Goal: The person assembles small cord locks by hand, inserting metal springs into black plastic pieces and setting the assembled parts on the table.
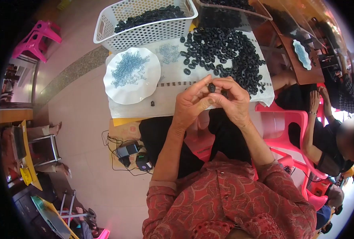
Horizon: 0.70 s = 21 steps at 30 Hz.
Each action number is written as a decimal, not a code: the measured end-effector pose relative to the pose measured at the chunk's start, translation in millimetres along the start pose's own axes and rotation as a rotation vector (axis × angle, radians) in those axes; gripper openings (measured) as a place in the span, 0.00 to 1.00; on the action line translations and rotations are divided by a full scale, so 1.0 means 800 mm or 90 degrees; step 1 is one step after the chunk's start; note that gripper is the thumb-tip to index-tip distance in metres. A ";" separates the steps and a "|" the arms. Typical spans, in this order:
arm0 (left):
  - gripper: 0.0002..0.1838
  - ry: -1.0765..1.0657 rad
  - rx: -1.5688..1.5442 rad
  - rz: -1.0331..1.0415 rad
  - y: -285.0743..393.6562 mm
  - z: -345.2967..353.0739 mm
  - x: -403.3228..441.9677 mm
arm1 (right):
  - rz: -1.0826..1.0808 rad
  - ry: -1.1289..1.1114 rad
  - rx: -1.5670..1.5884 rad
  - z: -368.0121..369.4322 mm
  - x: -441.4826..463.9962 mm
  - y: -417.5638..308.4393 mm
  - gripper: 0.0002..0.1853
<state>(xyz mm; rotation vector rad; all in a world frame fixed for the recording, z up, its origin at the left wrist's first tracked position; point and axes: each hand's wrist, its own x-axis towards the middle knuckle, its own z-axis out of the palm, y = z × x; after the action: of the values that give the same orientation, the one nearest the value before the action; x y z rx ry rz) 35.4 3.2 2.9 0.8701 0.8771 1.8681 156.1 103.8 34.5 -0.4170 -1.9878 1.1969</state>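
Pinching a black piece [211,88], hands [189,105] [236,102] meet — basket [149,38] holds black parts [151,18], plate [137,94] bluish bits [126,69]

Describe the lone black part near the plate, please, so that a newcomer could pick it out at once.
Start at the white cloth, then find the wavy-rimmed plate on its left side. Just off that plate's lower right in the picture lies the black part. Unlike those in the heap, it sits alone.
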 end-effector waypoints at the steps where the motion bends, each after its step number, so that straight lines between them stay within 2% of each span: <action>1: 0.26 -0.007 -0.027 0.007 -0.001 -0.003 0.001 | -0.002 -0.001 0.001 0.001 -0.001 0.000 0.17; 3: 0.26 -0.015 -0.053 0.013 -0.002 -0.006 0.000 | 0.085 0.019 0.131 0.004 -0.005 -0.002 0.18; 4: 0.25 0.001 -0.049 0.012 -0.002 -0.005 0.001 | 0.082 0.020 0.132 0.003 -0.006 -0.002 0.18; 9: 0.22 0.037 -0.045 -0.014 -0.004 -0.008 0.000 | 0.042 -0.041 0.032 0.001 -0.005 -0.004 0.18; 12: 0.16 0.097 -0.010 -0.035 0.000 -0.009 0.002 | 0.034 -0.058 -0.014 -0.001 -0.006 -0.012 0.17; 13: 0.16 0.093 -0.001 -0.029 0.003 -0.009 0.003 | 0.050 -0.046 -0.007 0.000 -0.007 -0.017 0.15; 15: 0.15 0.140 0.035 -0.062 0.008 -0.010 0.005 | -0.002 -0.037 -0.016 -0.005 -0.012 -0.003 0.13; 16: 0.14 0.154 0.036 -0.052 0.009 -0.010 0.007 | 0.041 -0.010 0.004 -0.009 -0.019 0.000 0.08; 17: 0.14 0.150 0.040 -0.049 0.014 -0.009 0.011 | 0.036 -0.006 0.005 -0.012 -0.026 0.002 0.08; 19: 0.14 0.208 0.044 -0.032 0.025 -0.008 0.017 | 0.179 0.025 0.127 -0.016 -0.041 0.006 0.07; 21: 0.14 0.240 0.091 -0.020 0.042 -0.005 0.031 | 0.181 0.045 0.121 -0.014 -0.052 0.009 0.07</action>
<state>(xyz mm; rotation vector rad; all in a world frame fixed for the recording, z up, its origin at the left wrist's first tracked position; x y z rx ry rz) 9.2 11.7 34.7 0.5897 1.2597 1.9951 190.7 88.5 12.9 -0.6510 -1.7763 1.5100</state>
